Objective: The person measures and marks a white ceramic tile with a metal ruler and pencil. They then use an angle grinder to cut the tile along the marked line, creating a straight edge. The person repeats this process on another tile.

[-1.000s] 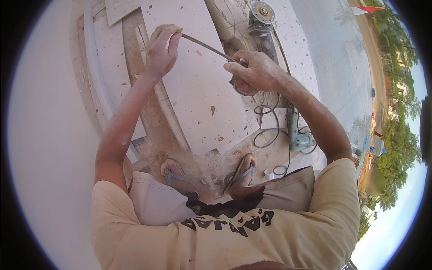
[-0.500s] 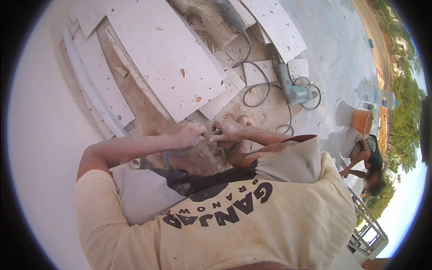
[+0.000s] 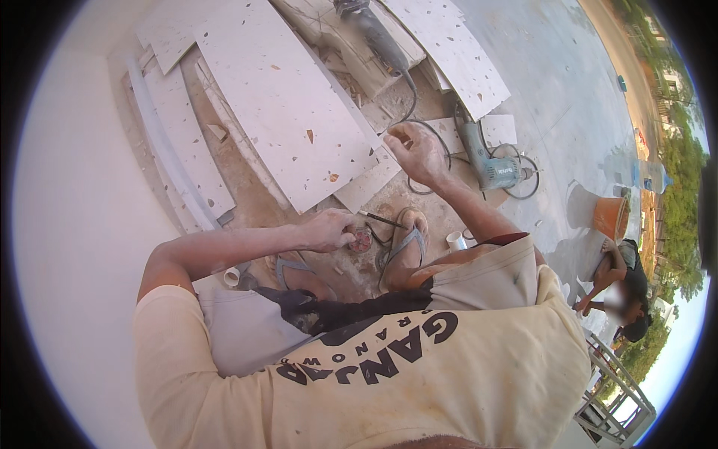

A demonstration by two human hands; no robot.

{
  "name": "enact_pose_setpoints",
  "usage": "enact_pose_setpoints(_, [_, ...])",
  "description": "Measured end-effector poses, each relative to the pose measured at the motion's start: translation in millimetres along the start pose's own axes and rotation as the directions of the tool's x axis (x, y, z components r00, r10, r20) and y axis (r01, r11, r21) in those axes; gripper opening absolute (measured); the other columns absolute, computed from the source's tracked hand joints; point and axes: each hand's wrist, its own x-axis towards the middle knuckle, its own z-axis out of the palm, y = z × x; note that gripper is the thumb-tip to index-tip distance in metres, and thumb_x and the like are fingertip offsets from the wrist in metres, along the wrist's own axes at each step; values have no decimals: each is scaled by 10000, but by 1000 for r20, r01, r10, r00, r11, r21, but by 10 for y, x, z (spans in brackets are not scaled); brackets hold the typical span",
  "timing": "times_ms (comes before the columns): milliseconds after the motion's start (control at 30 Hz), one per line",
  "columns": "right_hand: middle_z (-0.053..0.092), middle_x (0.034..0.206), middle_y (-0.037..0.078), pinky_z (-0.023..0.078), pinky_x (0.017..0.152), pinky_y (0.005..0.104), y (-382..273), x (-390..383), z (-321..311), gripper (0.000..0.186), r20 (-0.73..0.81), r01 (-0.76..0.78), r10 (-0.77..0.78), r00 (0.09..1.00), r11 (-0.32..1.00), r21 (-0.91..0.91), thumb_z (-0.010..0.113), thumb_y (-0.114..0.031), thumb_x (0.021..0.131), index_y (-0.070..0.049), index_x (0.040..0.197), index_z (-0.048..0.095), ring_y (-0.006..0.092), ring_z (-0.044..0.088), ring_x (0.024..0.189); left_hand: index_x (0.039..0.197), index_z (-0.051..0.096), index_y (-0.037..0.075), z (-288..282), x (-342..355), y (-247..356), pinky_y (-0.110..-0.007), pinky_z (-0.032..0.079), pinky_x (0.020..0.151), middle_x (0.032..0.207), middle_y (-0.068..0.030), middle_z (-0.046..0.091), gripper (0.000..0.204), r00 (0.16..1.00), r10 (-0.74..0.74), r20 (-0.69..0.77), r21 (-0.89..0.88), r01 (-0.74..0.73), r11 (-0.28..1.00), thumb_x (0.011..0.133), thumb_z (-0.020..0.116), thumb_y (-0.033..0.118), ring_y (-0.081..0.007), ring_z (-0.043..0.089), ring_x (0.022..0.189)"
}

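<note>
Clamping fingers of left hand on red tape measure, nearside of large speckled slab; holding right hand right of slab, curling fingers, hiding whether gripping anything; ideally keeping tape measure steady.

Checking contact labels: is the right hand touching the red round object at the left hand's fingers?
Apart: the head view shows dusty floor between the right hand and the red round object.

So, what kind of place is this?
Probably a building or repair site: large, pale, speckled panels lie about, with a blue-green power drill and an orange bucket nearby.
</note>
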Motion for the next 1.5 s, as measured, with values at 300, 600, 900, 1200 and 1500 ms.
enact_pose_setpoints(300, [609, 1369, 231, 468, 1083, 438, -64, 2090, -182, 781, -173, -103, 26, 985, 886, -452, 686, -521, 890, 20, 1428, 518, 323, 583, 1297, 1113, 659, 17, -679, 466, 209, -458, 470, 1020, 1226, -191, 634, 288, 942, 140, -304, 274, -54, 960, 903, 693, 210, -330, 581, 1221])
enact_pose_setpoints(600, [741, 1006, 226, 567, 843, 406, 10, 2221, -364, 675, 102, -201, 198, 975, 979, 23, 813, -467, 711, 69, 1111, 714, 312, 726, 959, 1273, 613, 9, -1130, 867, -113, -519, 315, 1179, 1327, -182, 587, 408, 890, 321, -323, 692, -9, 722, 975, 580, 287, -346, 460, 1366])
enact_pose_setpoints(900, [700, 1131, 261, 518, 967, 430, 449, 698, -768, 839, -109, -85, 82, 991, 996, -28, 842, -429, 687, 64, 1315, 583, 339, 681, 1071, 1070, 647, 53, -1477, 990, -54, -490, 347, 1149, 1169, -144, 626, 270, 944, 276, -184, 718, -63, 693, 959, 621, 298, -318, 533, 1244])
enact_pose_setpoints(1200, [703, 1185, 183, 505, 978, 392, 549, -85, -1068, 814, -15, -274, 282, 959, 944, 183, 834, -388, 724, 29, 1380, 592, 253, 674, 1098, 963, 715, 74, -1797, 1123, -186, -437, 404, 1112, 1084, -118, 650, 262, 952, 268, -150, 575, -137, 807, 896, 721, 327, -307, 595, 1157])
enact_pose_setpoints(1500, [712, 1131, 158, 507, 968, 381, 555, -206, -991, 852, 61, -262, 257, 964, 900, 349, 855, -355, 678, 30, 1382, 570, 248, 679, 1036, 977, 711, 63, -1975, 1222, -36, -405, 446, 1055, 1081, -91, 653, 272, 990, 85, -116, 488, -18, 873, 901, 730, 324, -276, 596, 1146])
